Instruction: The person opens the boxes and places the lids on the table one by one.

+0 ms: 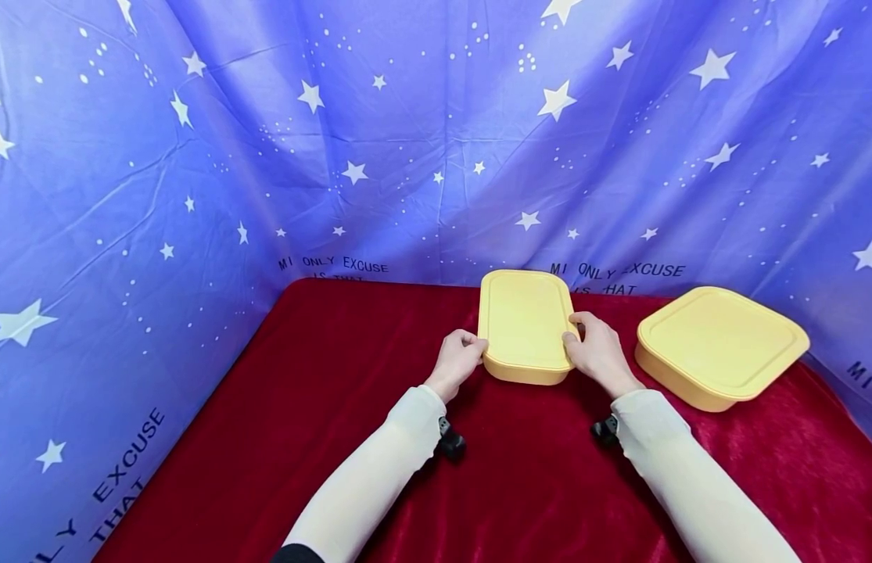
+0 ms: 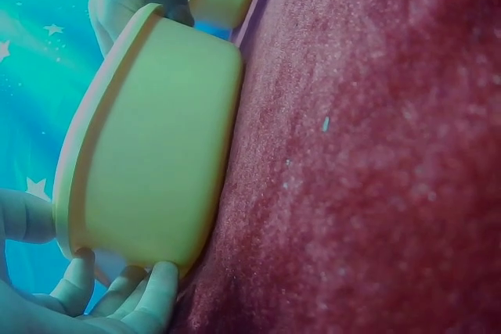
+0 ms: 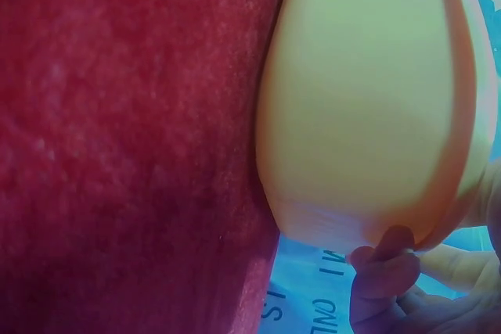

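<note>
A yellow lidded food container [image 1: 525, 324] sits on the red cloth near its back edge, its lid on. At its left side my left hand [image 1: 457, 361] grips the rim. The left wrist view shows that thumb [image 2: 27, 217] by the lid's edge, with the other fingers [image 2: 160, 295] against the side wall. My right hand [image 1: 599, 350] holds the opposite side, thumb near the lid's edge. Curled fingers [image 3: 387, 271] of the right hand touch the wall below the rim in the right wrist view. The container's base appears to rest on the cloth.
A second, wider yellow lidded container [image 1: 720, 344] stands to the right, just past my right hand. Red velvety cloth [image 1: 323, 438] covers the table. A blue star-patterned curtain [image 1: 407, 141] hangs close behind the table's back edge and along the left.
</note>
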Demonstrator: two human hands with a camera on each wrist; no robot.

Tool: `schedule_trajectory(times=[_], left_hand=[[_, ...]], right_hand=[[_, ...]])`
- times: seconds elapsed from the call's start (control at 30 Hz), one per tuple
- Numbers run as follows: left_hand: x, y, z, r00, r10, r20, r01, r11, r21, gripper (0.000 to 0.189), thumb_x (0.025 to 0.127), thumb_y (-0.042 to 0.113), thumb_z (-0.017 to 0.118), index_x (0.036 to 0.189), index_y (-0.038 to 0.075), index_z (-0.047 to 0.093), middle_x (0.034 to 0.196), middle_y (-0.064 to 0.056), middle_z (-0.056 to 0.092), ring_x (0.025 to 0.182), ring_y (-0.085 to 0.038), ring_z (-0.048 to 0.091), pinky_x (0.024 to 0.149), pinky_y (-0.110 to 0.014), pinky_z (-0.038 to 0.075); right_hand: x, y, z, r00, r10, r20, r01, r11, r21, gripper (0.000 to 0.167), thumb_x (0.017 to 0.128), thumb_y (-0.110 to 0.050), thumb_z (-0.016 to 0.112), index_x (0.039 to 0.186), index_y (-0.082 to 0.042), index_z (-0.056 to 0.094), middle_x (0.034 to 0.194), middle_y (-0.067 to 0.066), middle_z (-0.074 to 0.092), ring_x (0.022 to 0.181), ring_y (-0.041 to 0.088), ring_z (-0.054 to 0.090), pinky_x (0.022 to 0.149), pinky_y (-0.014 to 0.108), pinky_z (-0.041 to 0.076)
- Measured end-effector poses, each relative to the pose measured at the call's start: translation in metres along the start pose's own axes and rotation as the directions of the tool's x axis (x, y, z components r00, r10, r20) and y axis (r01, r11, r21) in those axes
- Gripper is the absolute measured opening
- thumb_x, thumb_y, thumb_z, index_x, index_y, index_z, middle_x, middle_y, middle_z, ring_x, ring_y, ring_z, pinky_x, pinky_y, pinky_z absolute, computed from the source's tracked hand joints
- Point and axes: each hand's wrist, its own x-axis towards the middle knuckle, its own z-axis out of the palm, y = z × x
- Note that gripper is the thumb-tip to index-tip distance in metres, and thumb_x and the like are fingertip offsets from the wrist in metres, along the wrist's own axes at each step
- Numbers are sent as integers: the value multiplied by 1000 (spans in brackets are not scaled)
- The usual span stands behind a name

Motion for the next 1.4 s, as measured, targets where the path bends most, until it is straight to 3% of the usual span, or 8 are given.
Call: schedule_trajectory(times=[0.33, 1.03, 1.4], left_hand=[[0, -1, -5, 1000, -8, -8, 8, 1000, 12, 11, 89, 16, 58, 93, 5, 55, 88, -6, 56, 87, -22, 63, 75, -28, 51], [-1, -3, -14, 1000, -15, -26, 15, 1000, 6, 13, 88, 16, 58, 94, 5, 56, 88, -6, 57, 80, -17, 62, 73, -27, 50], [-2, -2, -20, 1000, -12, -28, 12, 1000, 3, 13, 88, 15, 58, 94, 3, 55, 88, -6, 57, 84, -19, 64, 74, -28, 52]], right_hand=[[2, -3, 3, 1000, -1, 9, 1, 1000, 7, 42, 92, -14, 50, 128, 8, 48, 121, 30, 54, 111, 42, 50, 94, 53, 39], [1, -10, 8, 999, -14, 32, 13, 1000, 27, 41, 93, -13, 50, 128, 9, 48, 118, 29, 55, 109, 40, 50, 94, 53, 39], [3, -12, 13, 999, -32, 18, 32, 999, 27, 41, 93, -13, 51, 127, 10, 48, 118, 30, 55, 110, 42, 50, 94, 53, 39]])
